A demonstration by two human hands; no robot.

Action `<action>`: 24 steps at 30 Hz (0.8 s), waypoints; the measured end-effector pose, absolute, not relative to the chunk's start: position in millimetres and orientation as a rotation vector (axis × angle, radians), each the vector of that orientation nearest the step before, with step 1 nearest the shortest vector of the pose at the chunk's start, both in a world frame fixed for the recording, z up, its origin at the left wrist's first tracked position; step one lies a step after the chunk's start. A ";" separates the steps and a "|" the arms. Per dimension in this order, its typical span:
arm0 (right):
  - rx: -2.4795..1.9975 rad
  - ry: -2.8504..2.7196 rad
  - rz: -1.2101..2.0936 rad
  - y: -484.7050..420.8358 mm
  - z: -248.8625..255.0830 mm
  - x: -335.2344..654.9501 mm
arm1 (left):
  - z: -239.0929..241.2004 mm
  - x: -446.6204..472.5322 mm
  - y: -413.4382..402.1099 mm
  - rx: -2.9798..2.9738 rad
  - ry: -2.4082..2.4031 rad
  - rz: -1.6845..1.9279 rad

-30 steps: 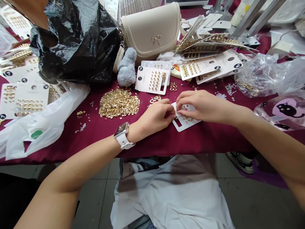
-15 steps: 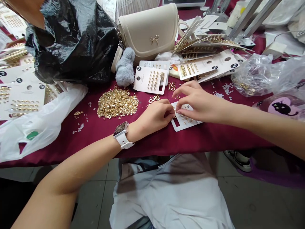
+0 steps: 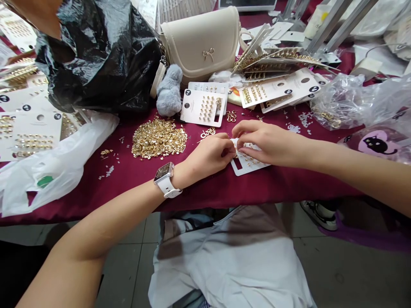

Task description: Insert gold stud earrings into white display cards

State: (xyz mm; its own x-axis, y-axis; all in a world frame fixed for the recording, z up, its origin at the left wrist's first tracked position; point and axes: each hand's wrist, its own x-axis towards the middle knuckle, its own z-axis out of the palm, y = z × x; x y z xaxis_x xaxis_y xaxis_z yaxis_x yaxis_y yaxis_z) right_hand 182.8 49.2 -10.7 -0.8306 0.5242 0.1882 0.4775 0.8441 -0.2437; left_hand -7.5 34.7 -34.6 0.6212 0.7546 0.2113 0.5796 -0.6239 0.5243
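Note:
A white earring card (image 3: 247, 166) with rows of small gold studs lies flat near the table's front edge. Wearing a white-strapped watch (image 3: 164, 174), my left hand (image 3: 208, 156) pinches at the card's left edge. Over the card's upper part arches my right hand (image 3: 265, 143), thumb and fingers bent together near the left fingertips. Any small piece in its pinch is too hidden to make out. Loose gold hoops (image 3: 208, 132) and curled gold pieces (image 3: 231, 116) lie just beyond the hands. Left of them is a heap of small gold pieces (image 3: 159, 137).
Filled earring cards (image 3: 201, 107) lie behind the hands, with more stacked at right (image 3: 279, 92). A cream handbag (image 3: 201, 40), grey plush charm (image 3: 169, 92) and black plastic bag (image 3: 102, 55) stand behind. Clear plastic bags (image 3: 346, 100) are at right, a white bag (image 3: 61, 167) at left.
My right hand's fingers have drawn down and closed in toward the left fingertips. My left hand stays at the card's edge.

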 end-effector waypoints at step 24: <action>-0.823 -2.813 0.320 51.9 -7.6 180.9 | -36.9 -8.3 34.8 2.447 1.020 0.639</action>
